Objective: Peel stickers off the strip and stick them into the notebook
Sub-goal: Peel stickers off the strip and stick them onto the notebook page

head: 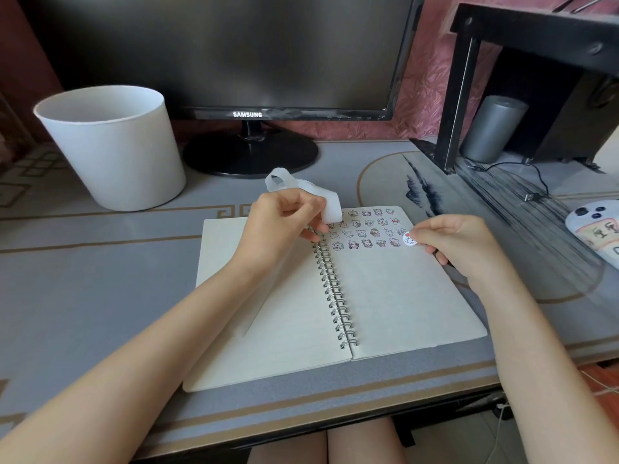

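Head view: your right hand (460,244) pinches a sticker (409,240) over the notebook (402,296), ending row four; your left hand (284,219) pinches the strip (330,204). Next, press it flat.

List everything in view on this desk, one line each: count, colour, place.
notebook: one, cream pages, silver spiral, open at desk centre
stuck stickers: many, small cartoon figures, in rows atop the right page
round sticker: one, white with red, at the right page's outer edge
strip: one, translucent white, curled above the spiral's top
bin: one, white, far left
monitor: one, black, at back
cylinder: one, grey, under the shelf
shelf: one, black, back right
cable: one, black, right
phone: one, pale patterned case, right edge
desk: one, grey cover, tan lines
left hand: holds the strip
right hand: pinches the round sticker
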